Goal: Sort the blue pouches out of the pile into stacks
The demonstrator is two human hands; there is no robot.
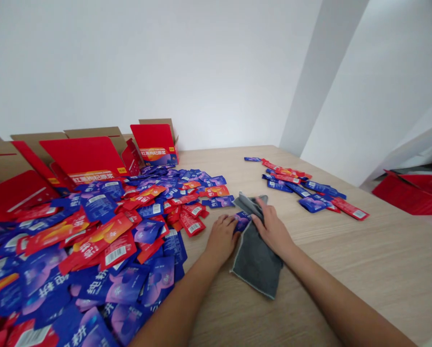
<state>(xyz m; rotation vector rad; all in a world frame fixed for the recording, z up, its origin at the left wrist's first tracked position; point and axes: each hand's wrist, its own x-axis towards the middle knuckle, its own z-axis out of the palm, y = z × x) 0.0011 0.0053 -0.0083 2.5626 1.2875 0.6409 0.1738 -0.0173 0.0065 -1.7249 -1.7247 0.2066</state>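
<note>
My left hand (221,240) grips the near end of a blue-purple sachet (242,220), part of which is covered. A dark grey cloth (259,265) with pale stitched edges lies partly folded over that sachet. My right hand (274,229) presses on the cloth, thumb and fingers bent around its upper fold. To the left of my hands spreads a large heap of blue sachets (124,284) and red sachets (192,219), many printed with white lettering or barcodes.
Open red cartons stand along the back left, among them a small carton (156,144) and a wider one (82,159). A smaller group of sachets (313,202) lies on the wooden table (375,260) at right. Beyond its right edge sits a red box (411,193).
</note>
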